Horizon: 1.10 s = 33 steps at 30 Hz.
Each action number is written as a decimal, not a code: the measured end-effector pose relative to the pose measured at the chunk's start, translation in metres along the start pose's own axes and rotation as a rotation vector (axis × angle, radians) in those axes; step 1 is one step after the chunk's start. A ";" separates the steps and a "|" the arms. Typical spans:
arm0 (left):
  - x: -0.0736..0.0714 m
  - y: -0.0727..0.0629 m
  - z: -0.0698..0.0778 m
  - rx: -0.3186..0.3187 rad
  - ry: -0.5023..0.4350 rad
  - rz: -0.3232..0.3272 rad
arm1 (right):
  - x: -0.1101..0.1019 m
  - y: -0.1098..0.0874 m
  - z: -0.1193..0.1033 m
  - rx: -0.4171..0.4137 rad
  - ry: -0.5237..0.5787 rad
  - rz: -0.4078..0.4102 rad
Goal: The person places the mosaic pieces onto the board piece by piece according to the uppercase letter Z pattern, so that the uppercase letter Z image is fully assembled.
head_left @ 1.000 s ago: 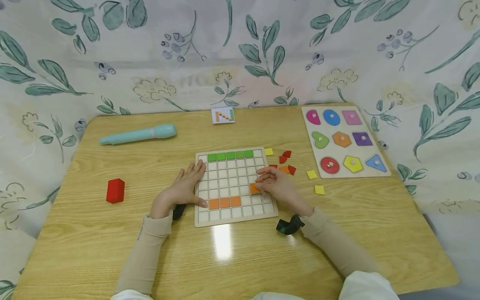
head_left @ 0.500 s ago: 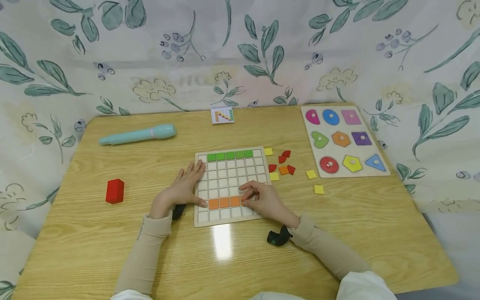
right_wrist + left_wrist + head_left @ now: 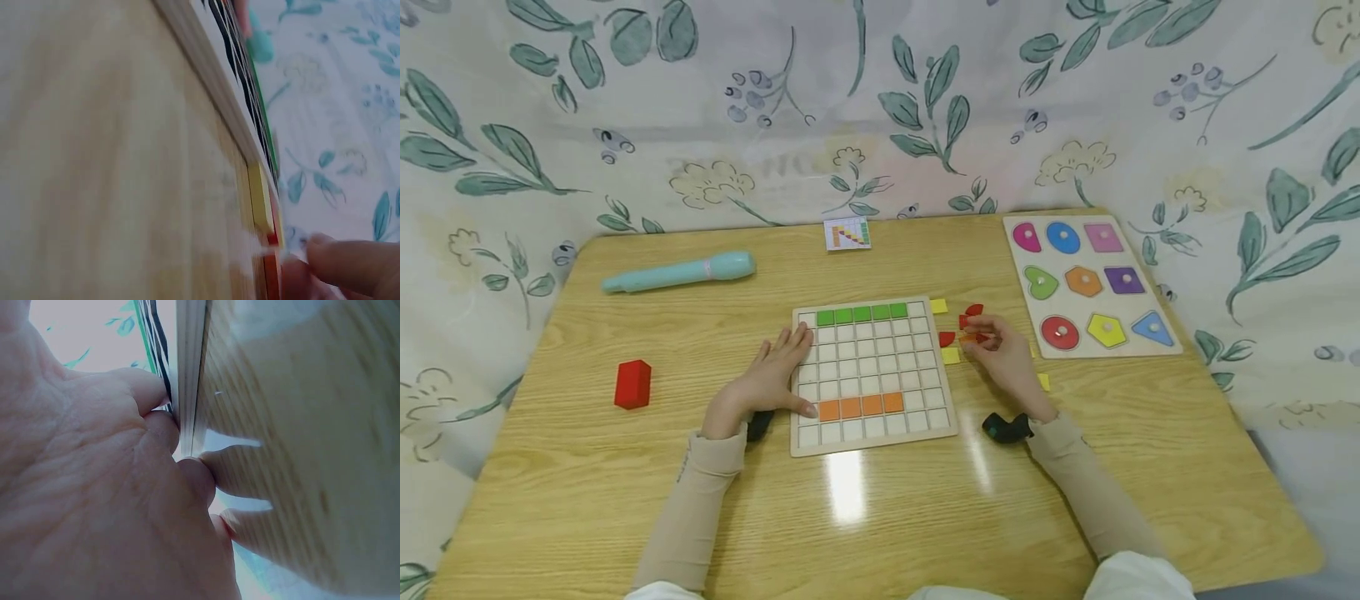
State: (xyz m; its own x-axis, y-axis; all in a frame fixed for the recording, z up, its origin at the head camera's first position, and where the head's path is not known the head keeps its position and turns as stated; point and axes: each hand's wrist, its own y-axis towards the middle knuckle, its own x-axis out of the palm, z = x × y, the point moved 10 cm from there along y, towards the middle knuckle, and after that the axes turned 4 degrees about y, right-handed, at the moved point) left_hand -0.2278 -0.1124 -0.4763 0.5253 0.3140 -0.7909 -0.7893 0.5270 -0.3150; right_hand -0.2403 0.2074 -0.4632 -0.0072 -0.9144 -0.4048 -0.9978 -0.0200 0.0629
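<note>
A wooden grid board (image 3: 880, 444) bears a row of green square tiles (image 3: 862, 314) near its top and a row of orange square tiles (image 3: 861, 407) near its bottom. My left hand (image 3: 760, 385) rests with spread fingers on the board's left edge; the left wrist view shows its palm beside the board's side (image 3: 190, 369). Right of the board, my right hand (image 3: 1006, 360) has its bent thumb and fingertips at a loose orange tile (image 3: 968, 338), partly covering it. I cannot tell whether they pinch it. Red quarter-round pieces (image 3: 947, 339) and yellow tiles (image 3: 951, 357) lie close by.
A shape puzzle board (image 3: 1067, 321) with knobbed pieces lies at the right. A small pattern card (image 3: 847, 234) is at the table's back edge. To the left are a turquoise wand-like object (image 3: 681, 272) and a red block (image 3: 633, 384).
My right hand set a fourth orange tile at the right end of the bottom row, let go, and moved right to the loose pieces. My left hand stayed on the board.
</note>
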 end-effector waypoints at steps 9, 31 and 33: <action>0.001 0.000 0.000 0.000 -0.007 0.002 | -0.005 0.004 -0.001 -0.034 -0.216 -0.077; -0.001 -0.001 0.002 -0.002 -0.015 -0.001 | 0.039 0.025 -0.024 0.249 0.319 -0.137; 0.000 0.000 0.002 -0.003 -0.003 -0.004 | 0.052 0.024 -0.029 0.245 0.346 -0.177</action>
State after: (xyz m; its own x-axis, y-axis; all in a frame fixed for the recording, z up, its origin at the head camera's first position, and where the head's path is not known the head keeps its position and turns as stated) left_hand -0.2272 -0.1114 -0.4750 0.5296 0.3145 -0.7878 -0.7882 0.5256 -0.3200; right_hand -0.2632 0.1478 -0.4561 0.1459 -0.9876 -0.0589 -0.9680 -0.1302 -0.2146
